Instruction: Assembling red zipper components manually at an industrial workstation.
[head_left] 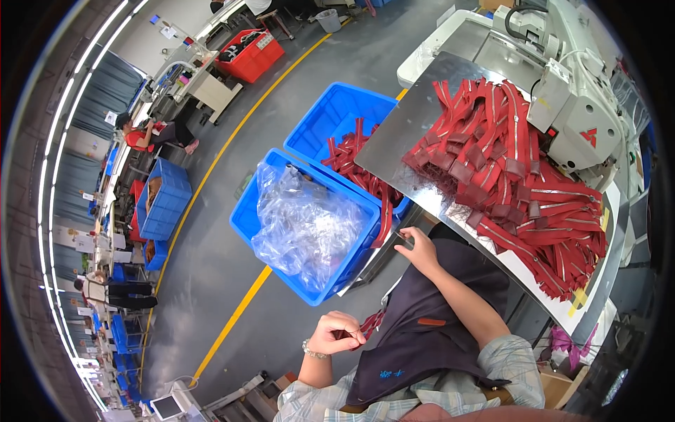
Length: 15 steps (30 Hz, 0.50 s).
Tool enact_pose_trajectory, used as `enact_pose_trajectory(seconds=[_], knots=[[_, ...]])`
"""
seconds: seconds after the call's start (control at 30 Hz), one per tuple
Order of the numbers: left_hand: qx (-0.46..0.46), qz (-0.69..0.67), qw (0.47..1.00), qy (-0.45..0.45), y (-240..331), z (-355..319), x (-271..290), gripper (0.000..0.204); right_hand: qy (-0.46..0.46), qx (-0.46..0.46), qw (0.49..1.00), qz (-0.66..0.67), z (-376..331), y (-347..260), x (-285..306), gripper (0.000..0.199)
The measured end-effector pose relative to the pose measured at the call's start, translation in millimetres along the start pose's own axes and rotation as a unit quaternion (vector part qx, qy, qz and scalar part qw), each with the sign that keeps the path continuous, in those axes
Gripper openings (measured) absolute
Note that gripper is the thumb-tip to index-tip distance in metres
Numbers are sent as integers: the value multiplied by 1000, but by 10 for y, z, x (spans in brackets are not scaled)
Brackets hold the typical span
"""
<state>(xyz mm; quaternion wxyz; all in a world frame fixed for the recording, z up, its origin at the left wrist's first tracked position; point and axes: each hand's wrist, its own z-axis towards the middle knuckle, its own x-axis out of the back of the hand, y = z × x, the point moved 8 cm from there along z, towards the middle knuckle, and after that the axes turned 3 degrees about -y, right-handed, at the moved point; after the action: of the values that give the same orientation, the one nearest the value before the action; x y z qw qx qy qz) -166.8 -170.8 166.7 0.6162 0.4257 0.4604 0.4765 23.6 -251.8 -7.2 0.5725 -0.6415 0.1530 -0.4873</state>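
Note:
My left hand (333, 333), with a bead bracelet at the wrist, is closed around some red zippers (372, 323). Their ends hang out past the fingers beside my dark apron (415, 344). My right hand (420, 252) is near the metal table's edge, thumb and fingers apart, and I see nothing in it. Just beyond those fingers, a red zipper strip (384, 224) hangs down over the rim of a blue bin. On the metal tabletop (394, 151) lies a large heap of red zippers (506, 176) with silvery teeth and darker red fabric tabs.
A blue bin (309, 297) filled with clear plastic bags (309, 218) stands left of the table. Behind it, another blue bin (337, 98) holds more red zippers. A white sewing machine (583, 119) rises at the right. Co-workers (144, 137) sit and stand far left.

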Motion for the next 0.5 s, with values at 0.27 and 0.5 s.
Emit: enact_pose_trajectory(seconds=[0.27,0.5], knots=[[-28,-29,999,-13,16,67,-27,12,-248,-322,850,334,-503,134,-305,34],[-8,-11,999,-46,-30,62,-67,7,-392,-380,691,474,-790,-295,-580,41]])
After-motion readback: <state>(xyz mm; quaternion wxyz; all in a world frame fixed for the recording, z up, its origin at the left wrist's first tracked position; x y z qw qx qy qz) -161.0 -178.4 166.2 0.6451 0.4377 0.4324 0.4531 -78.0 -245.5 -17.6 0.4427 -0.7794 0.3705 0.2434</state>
